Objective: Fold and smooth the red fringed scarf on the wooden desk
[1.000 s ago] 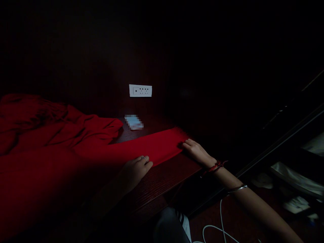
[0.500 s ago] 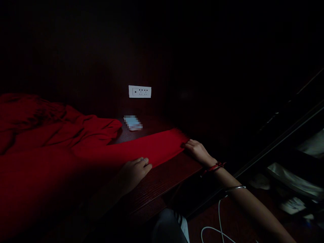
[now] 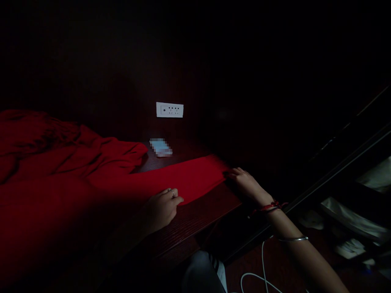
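A big red cloth [image 3: 76,179] lies over a dark wooden table [image 3: 195,219], bunched up at the left and stretched out in a flat strip toward the right. My left hand [image 3: 161,205] rests on the strip's near edge, fingers curled against the fabric, a ring on one finger. My right hand [image 3: 246,183] is at the strip's far right end, fingers closed on the cloth's corner. A red string bracelet and a thin metal bangle sit on my right wrist and forearm.
A white wall socket [image 3: 170,110] is on the dark back wall. A small pale blurred object [image 3: 160,147] lies on the table beyond the cloth. A white cable [image 3: 259,272] hangs below the table edge. Pale clutter [image 3: 351,228] lies at the lower right. The room is very dark.
My right hand has shifted a little to the right, drawing the cloth's end with it. My left hand has stayed nearly in place on the near edge.
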### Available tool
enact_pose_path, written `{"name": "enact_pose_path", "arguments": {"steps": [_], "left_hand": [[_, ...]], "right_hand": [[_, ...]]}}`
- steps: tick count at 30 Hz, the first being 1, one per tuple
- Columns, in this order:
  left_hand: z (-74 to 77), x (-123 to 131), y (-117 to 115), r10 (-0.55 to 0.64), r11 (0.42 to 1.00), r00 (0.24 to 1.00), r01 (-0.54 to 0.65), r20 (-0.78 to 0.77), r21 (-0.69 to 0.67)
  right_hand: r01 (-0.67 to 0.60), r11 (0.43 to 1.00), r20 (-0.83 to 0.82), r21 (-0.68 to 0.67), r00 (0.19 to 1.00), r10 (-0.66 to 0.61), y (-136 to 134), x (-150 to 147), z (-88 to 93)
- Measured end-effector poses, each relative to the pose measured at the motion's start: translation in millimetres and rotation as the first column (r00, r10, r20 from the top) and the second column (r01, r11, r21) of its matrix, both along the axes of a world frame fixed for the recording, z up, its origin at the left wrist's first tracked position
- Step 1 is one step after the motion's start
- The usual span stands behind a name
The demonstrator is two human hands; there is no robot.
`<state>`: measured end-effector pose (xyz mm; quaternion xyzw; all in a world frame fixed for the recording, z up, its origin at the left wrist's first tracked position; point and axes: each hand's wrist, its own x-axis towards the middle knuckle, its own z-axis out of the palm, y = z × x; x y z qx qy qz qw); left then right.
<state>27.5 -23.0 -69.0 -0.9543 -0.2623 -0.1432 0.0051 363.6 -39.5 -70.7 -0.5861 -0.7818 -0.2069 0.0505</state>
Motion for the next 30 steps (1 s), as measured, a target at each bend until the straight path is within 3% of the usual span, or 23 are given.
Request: {"name": "enact_pose_path", "arguments": {"steps": [3, 5, 8, 10, 18, 23, 30], "left_hand": [[0.0, 2, -1, 0.016, 0.999, 1.0, -0.016, 0.003, 0.035], [-1.3, 4, -1, 0.021, 0.998, 1.0, -0.02, -0.011, 0.063], [-3.3, 4, 0, 0.022, 0.995, 0.999, -0.018, -0.036, 0.098], [-3.6, 3, 0, 0.021, 0.993, 0.998, -0.014, -0.061, 0.114], [1.4, 3, -3, -0.018, 0.992, 0.994, 0.032, -0.111, 0.125], [-0.9, 3, -3, -0.016, 0.989, 0.997, 0.027, -0.074, 0.145], [0.8, 4, -3, 0.044, 0.989, 0.993, -0.029, -0.105, 0.142]], "right_hand": [[-0.037, 0.998, -0.124, 0.049, 0.991, 0.043, -6, -9, 6.7], [-0.153, 0.986, -0.221, 0.058, 0.962, 0.162, -7, -22, 9.1], [-0.385, 0.923, -0.299, -0.009, 0.882, 0.365, -7, -44, 6.6], [-0.453, 0.89, -0.307, -0.05, 0.855, 0.418, -9, -54, 1.2], [-0.421, 0.907, -0.348, -0.011, 0.852, 0.391, -18, -50, -13.7], [-0.406, 0.913, -0.37, -0.021, 0.852, 0.371, -14, -62, -7.8], [-0.494, 0.862, -0.3, -0.115, 0.844, 0.444, -8, -69, 6.5]]}}
